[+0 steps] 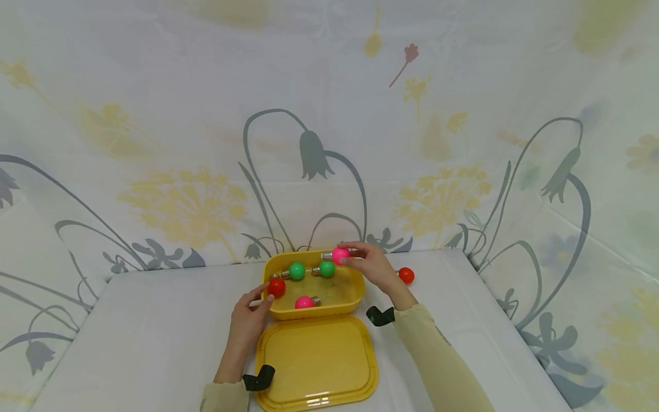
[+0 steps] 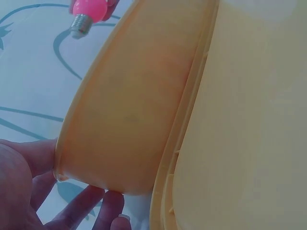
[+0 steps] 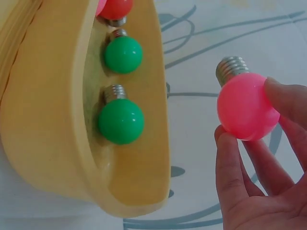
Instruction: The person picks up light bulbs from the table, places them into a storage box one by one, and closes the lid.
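Note:
In the right wrist view, my right hand [image 3: 268, 177] pinches a pink light bulb [image 3: 247, 108] by its round part, the metal screw base pointing away from the palm. The head view puts that bulb above the back right of a yellow plastic container [image 1: 319, 311]. At the container's left end, my left hand [image 1: 249, 320] grips the wall, thumb and fingers around its corner. Inside lie a red bulb [image 1: 277, 287] at the left, two green bulbs [image 1: 297, 270] toward the back, and another pink bulb [image 1: 304, 302] by the front wall.
A yellow lid [image 1: 316, 360] lies flat in front of the container. Another red bulb [image 1: 406, 276] rests on the white table cover [image 1: 154, 337], right of the container and beyond my right wrist. A flower-printed sheet [image 1: 329, 86] rises behind the table.

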Tool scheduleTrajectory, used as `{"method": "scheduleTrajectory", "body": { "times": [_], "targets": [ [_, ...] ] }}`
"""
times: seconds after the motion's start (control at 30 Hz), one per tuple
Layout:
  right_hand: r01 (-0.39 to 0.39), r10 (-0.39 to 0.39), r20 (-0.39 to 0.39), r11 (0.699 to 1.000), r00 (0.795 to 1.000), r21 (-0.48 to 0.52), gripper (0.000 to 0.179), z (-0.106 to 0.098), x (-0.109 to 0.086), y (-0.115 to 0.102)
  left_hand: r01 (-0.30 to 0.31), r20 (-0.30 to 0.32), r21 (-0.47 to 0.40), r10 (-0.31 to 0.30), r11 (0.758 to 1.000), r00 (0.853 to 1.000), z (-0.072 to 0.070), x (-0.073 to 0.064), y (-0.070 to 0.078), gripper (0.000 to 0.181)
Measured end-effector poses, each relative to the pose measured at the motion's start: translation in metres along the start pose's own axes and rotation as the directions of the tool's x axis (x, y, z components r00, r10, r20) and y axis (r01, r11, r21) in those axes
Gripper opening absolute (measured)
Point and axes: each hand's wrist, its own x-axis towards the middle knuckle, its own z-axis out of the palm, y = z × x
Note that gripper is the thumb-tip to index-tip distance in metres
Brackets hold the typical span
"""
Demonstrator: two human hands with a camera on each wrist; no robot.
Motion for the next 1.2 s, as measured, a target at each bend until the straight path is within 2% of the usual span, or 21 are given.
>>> {"method": "scheduleTrajectory", "body": {
  "times": [0.37,0.57,0.87,1.2],
  "targets": [
    [0.009,-0.009,0.038,1.0,0.999,-0.002,0.039,0.005,0.009,-0.007,-0.01,-0.011,0.005,0.01,1.0,1.0,0.001,0.0,0.0,0.044],
    [-0.016,0.017,0.067,1.0,0.998,-0.008,0.039,0.007,0.014,-0.007,-0.013,-0.01,0.0,0.013,1.0,1.0,0.001,-0.001,0.0,0.045],
    [-0.039,0.039,0.07,0.999,0.997,0.0,0.035,0.009,0.017,-0.003,-0.003,-0.008,0.002,0.003,1.0,1.0,0.001,0.0,0.0,0.045],
    [-0.052,0.054,0.073,0.998,0.996,-0.036,0.035,0.011,0.021,-0.005,0.003,-0.011,-0.007,-0.003,1.0,1.0,0.001,0.001,0.0,0.044]
  ]
}}
